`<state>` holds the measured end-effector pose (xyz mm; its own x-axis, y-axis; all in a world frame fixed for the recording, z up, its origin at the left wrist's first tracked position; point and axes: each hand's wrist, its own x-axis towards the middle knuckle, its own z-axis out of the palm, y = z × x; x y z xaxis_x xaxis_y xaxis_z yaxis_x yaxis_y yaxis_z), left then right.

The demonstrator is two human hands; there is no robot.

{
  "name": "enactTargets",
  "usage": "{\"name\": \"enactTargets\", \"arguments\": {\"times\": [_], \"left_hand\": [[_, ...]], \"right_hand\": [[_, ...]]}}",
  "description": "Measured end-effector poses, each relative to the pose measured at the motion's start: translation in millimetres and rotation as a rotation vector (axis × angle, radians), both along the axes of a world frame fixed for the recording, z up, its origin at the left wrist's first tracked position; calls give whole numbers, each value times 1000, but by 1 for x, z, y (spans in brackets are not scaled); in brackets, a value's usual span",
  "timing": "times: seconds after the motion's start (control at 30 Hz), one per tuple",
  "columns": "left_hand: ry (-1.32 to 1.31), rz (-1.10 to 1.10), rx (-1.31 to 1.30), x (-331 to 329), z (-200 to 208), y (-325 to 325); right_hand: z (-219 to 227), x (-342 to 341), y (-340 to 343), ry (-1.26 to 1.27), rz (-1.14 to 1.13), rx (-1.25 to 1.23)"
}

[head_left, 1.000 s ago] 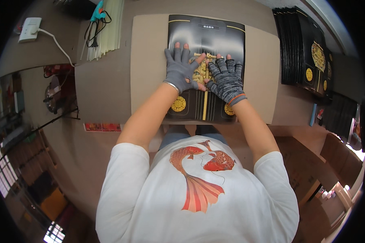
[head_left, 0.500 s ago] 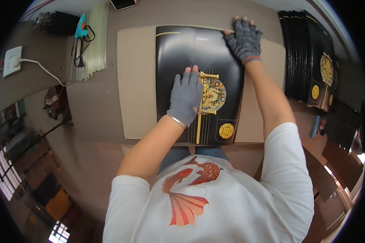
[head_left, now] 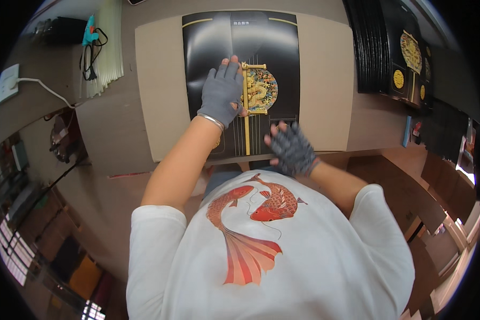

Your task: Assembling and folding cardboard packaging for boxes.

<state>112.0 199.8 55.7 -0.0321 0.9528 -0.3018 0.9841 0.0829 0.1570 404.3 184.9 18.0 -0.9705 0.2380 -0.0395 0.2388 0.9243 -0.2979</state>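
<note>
Workbench (head_left: 109, 130) carries a beige board (head_left: 325, 80); glossy black printed sheet (head_left: 258, 53) lies on it, face up. Done: sheet laid out flat, roughly mid-board. Left: can't read the remaining amount from this view; sheet sits apart from the stack of similar black pieces (head_left: 378, 53) at the right. Translucent glue sticks (head_left: 111, 50) upper left, teal glue gun (head_left: 91, 34) just beside them.

Left hand (head_left: 221, 93), grey fingerless glove: palm down on sheet, fingers straight, no grip; gold-framed medallion (head_left: 262, 89) just right of it. Right hand (head_left: 293, 149), mottled glove, blurred: over sheet's lower right corner, fingers loosely bent, apart, nothing visibly grasped. Contact there: can't tell.
</note>
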Motion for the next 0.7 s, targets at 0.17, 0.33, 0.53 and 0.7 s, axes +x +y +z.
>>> {"name": "enactTargets", "arguments": {"times": [0.17,0.33,0.53,0.7], "left_hand": [[19,-13,-45,-5,1,-6],[66,-124,5,-8,-4,-4],[30,-216,400,-101,-51,13],[77,-95,551,-140,-63,80]], "right_hand": [[33,-47,19,71,-179,-171],[-9,-135,85,98,-462,221],[-10,-145,84,18,-477,172],[-13,-145,86,-34,-459,153]]}}
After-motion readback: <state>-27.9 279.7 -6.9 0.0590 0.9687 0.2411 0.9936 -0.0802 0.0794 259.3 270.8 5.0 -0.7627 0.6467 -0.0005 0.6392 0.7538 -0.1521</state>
